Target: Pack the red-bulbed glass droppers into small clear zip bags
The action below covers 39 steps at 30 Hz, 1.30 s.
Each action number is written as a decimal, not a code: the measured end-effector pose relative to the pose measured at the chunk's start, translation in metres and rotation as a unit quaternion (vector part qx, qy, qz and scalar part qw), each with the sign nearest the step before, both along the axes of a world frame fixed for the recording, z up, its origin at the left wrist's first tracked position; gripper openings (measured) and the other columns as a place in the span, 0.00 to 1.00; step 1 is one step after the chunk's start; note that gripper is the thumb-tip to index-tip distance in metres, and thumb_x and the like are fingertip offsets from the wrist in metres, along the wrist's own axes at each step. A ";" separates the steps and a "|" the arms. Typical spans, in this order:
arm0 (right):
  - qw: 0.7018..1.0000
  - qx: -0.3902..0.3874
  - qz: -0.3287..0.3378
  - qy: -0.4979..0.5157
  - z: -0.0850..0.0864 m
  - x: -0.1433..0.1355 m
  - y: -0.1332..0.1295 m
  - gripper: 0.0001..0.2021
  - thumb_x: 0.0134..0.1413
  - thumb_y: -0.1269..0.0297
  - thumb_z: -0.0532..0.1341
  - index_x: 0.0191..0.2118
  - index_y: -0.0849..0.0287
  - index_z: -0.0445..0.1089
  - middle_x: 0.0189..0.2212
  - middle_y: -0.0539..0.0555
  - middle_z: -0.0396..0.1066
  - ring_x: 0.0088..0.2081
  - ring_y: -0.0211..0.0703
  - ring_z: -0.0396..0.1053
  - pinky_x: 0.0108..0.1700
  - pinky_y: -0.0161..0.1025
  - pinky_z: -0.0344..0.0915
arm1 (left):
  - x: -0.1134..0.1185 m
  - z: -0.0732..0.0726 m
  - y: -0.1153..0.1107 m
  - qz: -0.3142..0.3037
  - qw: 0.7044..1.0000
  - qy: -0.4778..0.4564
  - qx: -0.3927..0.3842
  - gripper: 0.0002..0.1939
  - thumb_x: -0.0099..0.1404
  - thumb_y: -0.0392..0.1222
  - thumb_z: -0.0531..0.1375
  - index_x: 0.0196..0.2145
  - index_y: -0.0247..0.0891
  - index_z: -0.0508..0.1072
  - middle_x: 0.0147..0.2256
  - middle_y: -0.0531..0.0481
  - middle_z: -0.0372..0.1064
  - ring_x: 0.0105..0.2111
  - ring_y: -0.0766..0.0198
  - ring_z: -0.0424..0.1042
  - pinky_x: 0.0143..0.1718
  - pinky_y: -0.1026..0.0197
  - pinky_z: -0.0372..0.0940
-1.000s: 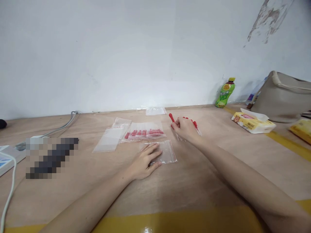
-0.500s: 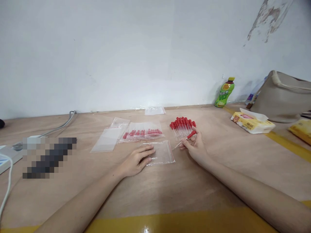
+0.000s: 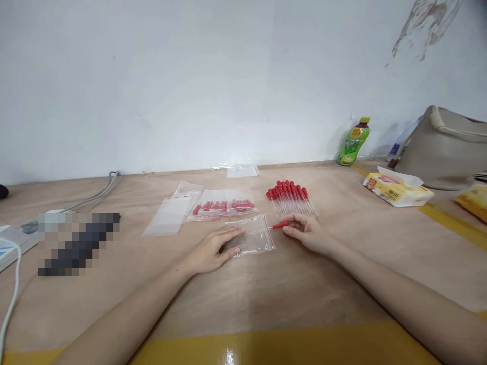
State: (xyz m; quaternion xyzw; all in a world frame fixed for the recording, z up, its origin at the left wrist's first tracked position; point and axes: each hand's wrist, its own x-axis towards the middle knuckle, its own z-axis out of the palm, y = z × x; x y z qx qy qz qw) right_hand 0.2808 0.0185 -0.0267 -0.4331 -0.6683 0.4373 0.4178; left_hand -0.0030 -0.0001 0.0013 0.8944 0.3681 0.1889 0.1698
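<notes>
On the table, a clear zip-lock bag (image 3: 255, 245) lies flat with its red-lined mouth facing right. My left hand (image 3: 215, 249) rests on the bag's left side, fingers stretched out and thumb apart. From the right, my right hand (image 3: 309, 234) pinches the red bulb of a glass dropper (image 3: 280, 224). The dropper's thin stem passes through the bag's mouth and lies inside it. Just behind my right hand, a fanned pile of red-bulbed droppers (image 3: 291, 195) lies with bulbs pointing away. Filled bags (image 3: 224, 204) with red bulbs showing overlap behind my left hand.
Flat clear bags (image 3: 165, 215) lie at the left, and another bag (image 3: 242, 171) is by the wall. A power strip (image 3: 15, 241) with cables and a blurred dark object (image 3: 79, 244) are far left. Right: a green bottle (image 3: 353, 143), tissue pack (image 3: 397, 188) and beige bag (image 3: 441, 147).
My right hand has turned the dropper level and moved its stem left into the bag's mouth. My left hand stays on the bag. The view has shifted slightly.
</notes>
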 end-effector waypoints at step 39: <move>0.985 0.097 0.017 -0.145 0.012 -0.033 -0.024 0.13 0.52 0.56 0.55 0.30 0.58 0.73 0.25 0.51 0.71 0.26 0.38 0.65 0.29 0.35 0.59 | 0.013 -0.006 -0.001 -0.024 1.000 -0.005 0.015 0.20 0.64 0.46 0.54 0.53 0.41 0.64 0.54 0.45 0.60 0.54 0.57 0.59 0.54 0.51 0.56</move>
